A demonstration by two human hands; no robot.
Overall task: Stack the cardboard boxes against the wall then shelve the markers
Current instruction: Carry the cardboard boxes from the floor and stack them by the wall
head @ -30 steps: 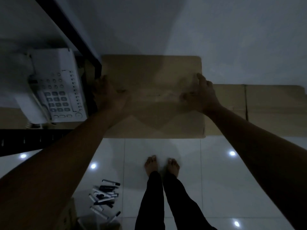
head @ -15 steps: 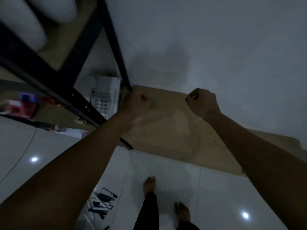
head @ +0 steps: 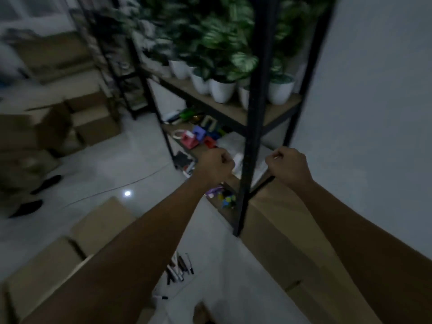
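Note:
My left hand [head: 216, 163] and my right hand [head: 288, 166] are both closed into fists in front of me, on either side of a black shelf post [head: 253, 127], and hold nothing. A flat cardboard box [head: 287, 232] lies on the floor against the white wall, below my right arm. More cardboard boxes [head: 93, 228] lie on the floor at the lower left, and others [head: 91, 122] are piled further back on the left. A heap of markers [head: 180, 267] lies on the white tiles between my arms.
The black metal shelf unit [head: 233, 113] carries potted plants in white pots [head: 221, 91] on one board and coloured small items [head: 198, 136] on the board below. Dark shoes [head: 45, 184] lie on the tiles at the left.
My hands left the top of the cardboard box and closed into fists. My view swung up and left, from the box at the wall to the shelf unit and the room.

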